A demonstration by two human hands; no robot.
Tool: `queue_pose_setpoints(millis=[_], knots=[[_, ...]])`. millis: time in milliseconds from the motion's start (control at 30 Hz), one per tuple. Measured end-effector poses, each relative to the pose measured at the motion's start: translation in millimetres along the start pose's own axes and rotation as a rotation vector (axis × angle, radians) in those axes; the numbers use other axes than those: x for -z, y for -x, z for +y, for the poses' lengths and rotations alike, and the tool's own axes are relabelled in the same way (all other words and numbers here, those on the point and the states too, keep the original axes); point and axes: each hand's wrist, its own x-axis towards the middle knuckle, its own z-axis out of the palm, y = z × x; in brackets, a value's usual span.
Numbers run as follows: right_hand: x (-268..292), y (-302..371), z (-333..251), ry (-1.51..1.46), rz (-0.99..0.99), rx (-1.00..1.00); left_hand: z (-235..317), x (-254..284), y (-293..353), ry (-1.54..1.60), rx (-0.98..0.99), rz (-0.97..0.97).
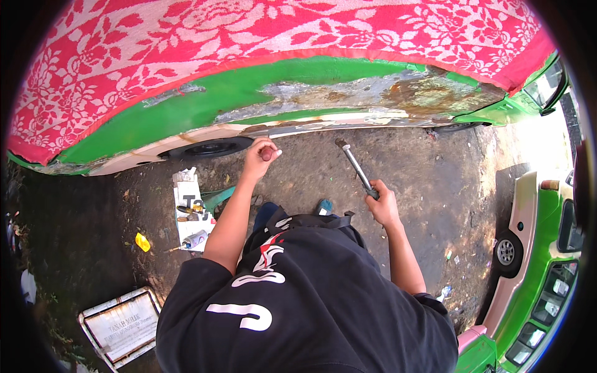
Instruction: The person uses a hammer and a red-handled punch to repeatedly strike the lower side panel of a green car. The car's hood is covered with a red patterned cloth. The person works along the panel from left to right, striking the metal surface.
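Observation:
In front of me is the side of a green and cream vehicle (180,118), with rusty and bare grey patches along its lower panel. My left hand (254,163) is closed near the lower edge of that panel, beside a dark wheel. It grips a tool with a reddish-brown rounded handle (267,153); the tool's other end is hidden. Lower and to the right, my right hand (384,204) is wrapped round the dark grip of a hammer (356,164). The hammer's metal shaft slants up and left, its head a little away from the vehicle.
A red and pink floral cloth (249,28) drapes the vehicle's top. Left of my left arm, a white board (186,181) carries small tools and a can (194,240). A framed sign (121,323) lies at lower left. Another green and cream vehicle (528,261) stands at right.

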Motion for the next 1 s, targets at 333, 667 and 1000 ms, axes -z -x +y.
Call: queue_pose_setpoints(millis=[333,667,1000], knots=[[2.2,-18.1,-24.1,0.016,-0.047,0.021,6.7,-12.2,-32.9,-0.126,0.043,-0.238],[-9.0,-15.7,-40.8,0.038,0.005,0.016,-8.7,-6.8,-35.4,-0.177,0.010,-0.280],[-15.4,-4.3,-49.4,0.021,0.012,-0.003,-17.9,-2.7,-36.0,-0.165,-0.082,-0.287]])
